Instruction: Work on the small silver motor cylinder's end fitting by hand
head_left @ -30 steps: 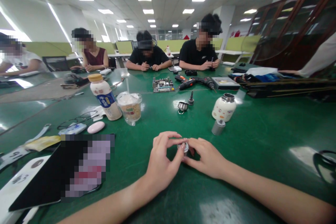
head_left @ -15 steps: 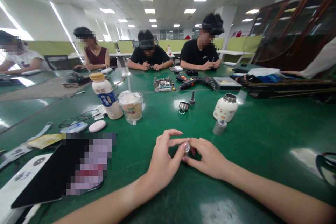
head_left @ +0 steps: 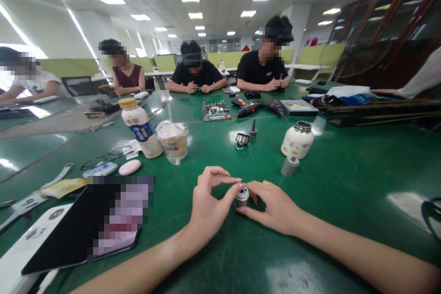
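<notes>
A small silvery metal cylinder [head_left: 241,198] with dark holes in its top stands between my hands, low over the green table. My left hand [head_left: 211,200] curves in from the left, thumb and index finger pinched at its upper edge. From the right, my right hand [head_left: 272,204] has its thumb at the cylinder's lower side and its fingers bent round the far side, partly hidden. Another grey metal cylinder [head_left: 290,166] with a small knob on top sits beyond my right hand. Behind it stands a lidless cream thermos bottle [head_left: 297,140].
A metal cup-like part with a ring [head_left: 241,139] and a dark stopper-like part [head_left: 253,128] lie ahead. Further off are a circuit board [head_left: 216,111] and power drills [head_left: 248,109]. At left stand a plastic bottle [head_left: 142,131] and lidded cup [head_left: 172,140], near a tablet [head_left: 65,234]. People sit opposite.
My left thumb and fingers have shifted slightly left and up, uncovering more of the metal cylinder's top and side. My right hand stays almost in place. The camera view has shifted a little.
</notes>
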`<state>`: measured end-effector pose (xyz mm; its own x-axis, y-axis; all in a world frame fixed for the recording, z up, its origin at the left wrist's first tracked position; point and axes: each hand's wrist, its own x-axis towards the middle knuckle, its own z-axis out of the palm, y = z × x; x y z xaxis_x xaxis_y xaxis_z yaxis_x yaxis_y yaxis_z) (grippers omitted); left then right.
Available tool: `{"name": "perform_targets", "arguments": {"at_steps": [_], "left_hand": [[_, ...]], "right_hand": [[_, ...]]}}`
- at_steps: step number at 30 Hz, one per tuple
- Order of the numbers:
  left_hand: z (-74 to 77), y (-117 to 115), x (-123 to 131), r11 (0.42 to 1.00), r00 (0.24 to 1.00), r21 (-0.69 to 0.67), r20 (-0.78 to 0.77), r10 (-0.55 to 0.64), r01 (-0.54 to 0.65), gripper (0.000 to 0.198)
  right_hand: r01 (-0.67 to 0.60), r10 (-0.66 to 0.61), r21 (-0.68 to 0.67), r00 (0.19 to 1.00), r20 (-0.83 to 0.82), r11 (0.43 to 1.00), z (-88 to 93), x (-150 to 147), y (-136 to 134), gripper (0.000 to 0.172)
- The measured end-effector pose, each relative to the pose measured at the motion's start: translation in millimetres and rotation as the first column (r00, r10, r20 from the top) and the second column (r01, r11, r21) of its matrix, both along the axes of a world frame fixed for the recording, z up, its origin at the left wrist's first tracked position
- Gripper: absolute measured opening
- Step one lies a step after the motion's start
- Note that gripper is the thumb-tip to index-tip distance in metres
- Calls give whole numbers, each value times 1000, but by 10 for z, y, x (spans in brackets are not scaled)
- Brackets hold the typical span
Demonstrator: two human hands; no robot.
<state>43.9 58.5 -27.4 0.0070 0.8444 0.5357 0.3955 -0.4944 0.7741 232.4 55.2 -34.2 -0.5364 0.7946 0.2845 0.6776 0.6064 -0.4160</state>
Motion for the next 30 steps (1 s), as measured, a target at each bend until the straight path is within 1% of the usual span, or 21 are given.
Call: {"name": "perform_targets", "arguments": {"at_steps": [2, 4, 6, 9, 11, 13, 16, 18, 19, 21, 26, 30], "left_hand": [[5, 41, -36, 998, 998, 23, -33, 57, -56, 18], [-18, 104, -88, 997, 989, -3, -127, 82, -83, 23], [-68, 169, -141, 995, 969, -78, -244, 42, -63, 27], [-141, 227, -186, 992, 950, -119, -313, 5, -45, 29], [-154, 230, -186, 991, 948, -119, -318, 15, -56, 33], [-140, 209, -170, 993, 953, -82, -297, 52, -80, 31], [-107, 144, -126, 991, 980, 90, -163, 117, -103, 24], [-95, 85, -84, 982, 994, 171, -66, 90, -78, 26], [-91, 54, -60, 984, 997, 172, -46, 63, -54, 27], [-81, -3, -12, 990, 998, 141, -52, 25, -17, 28], [-21, -71, 52, 994, 990, 113, -138, 18, -2, 23], [36, -82, 45, 997, 990, 82, -142, -2, 13, 22]], "right_hand": [[4, -4, -5, 1000, 5, 1000, 5, -3, -8, 28], [8, -8, -16, 1000, 8, 1000, 13, -4, -13, 28], [13, -13, -26, 1000, 8, 1000, 21, -3, -15, 29], [12, -12, -29, 1000, 8, 999, 27, 0, -13, 28], [11, -11, -27, 1000, 8, 1000, 28, 2, -12, 28], [15, -14, -25, 1000, 12, 1000, 27, 3, -11, 28], [19, -19, -18, 1000, 13, 1000, 21, 1, -9, 28], [8, -8, -11, 1000, 8, 1000, 9, -1, -6, 28], [3, -3, -8, 1000, 6, 1000, 0, -1, -4, 28], [-2, 2, 1, 1000, 5, 1000, -21, 1, 0, 29], [13, -14, 20, 1000, 22, 1000, -52, 13, 7, 28], [0, -1, 8, 1000, 30, 1000, -47, 21, 7, 27]]}}
